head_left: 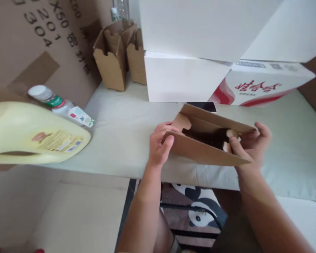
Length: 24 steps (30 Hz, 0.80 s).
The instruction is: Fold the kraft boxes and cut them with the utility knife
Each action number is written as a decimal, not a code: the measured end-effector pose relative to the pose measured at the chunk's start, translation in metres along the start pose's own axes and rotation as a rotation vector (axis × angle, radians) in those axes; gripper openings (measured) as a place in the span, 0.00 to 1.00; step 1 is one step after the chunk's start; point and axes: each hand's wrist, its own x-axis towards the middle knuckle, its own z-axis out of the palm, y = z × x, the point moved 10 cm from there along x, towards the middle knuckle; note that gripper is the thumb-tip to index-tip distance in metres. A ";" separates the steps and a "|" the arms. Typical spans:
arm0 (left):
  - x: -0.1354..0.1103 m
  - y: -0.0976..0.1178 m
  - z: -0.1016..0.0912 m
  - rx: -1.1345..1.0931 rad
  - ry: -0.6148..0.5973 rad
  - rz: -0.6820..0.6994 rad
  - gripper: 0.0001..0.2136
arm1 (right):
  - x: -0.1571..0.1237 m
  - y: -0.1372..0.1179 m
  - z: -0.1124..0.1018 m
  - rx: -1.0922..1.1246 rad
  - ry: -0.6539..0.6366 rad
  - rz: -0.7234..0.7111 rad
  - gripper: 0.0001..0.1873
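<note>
Between my two hands is a brown cardboard box (200,151), its open top facing up toward me and its inside dark. My left hand (160,142) grips the box's left end, with the thumb on the near wall and fingers behind. At the other end, my right hand (249,146) holds the box with the thumb pressing by the notched end flap (228,146) and the fingers spread around the outer side. The box is held tilted just above the cloth-covered surface (121,140); whether it touches is hidden. A dark phone-like slab (202,106) lies just behind it.
Two similar cardboard boxes (110,66) stand at the back left. White cartons (184,77) are stacked behind, beside a red-and-white printed carton (263,84). A pale yellow jug (39,133) and a plastic bottle (63,105) lie at left, near a large carton (42,45).
</note>
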 end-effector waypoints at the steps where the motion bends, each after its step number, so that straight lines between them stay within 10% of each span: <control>1: 0.000 -0.005 0.001 0.037 0.026 -0.014 0.19 | 0.001 0.006 -0.003 0.055 0.050 0.008 0.33; 5: 0.001 -0.024 0.002 0.133 0.166 -0.045 0.20 | 0.004 0.035 0.010 0.233 -0.014 0.154 0.27; 9: 0.005 -0.026 0.001 0.169 0.290 0.013 0.15 | 0.008 0.036 0.012 0.338 -0.072 -0.008 0.07; 17: 0.012 -0.030 0.005 0.356 0.197 -0.021 0.10 | 0.004 0.045 0.010 0.411 -0.178 -0.122 0.24; 24: 0.007 -0.050 -0.043 0.122 0.568 -0.189 0.10 | 0.004 0.085 0.019 0.398 -0.168 0.169 0.30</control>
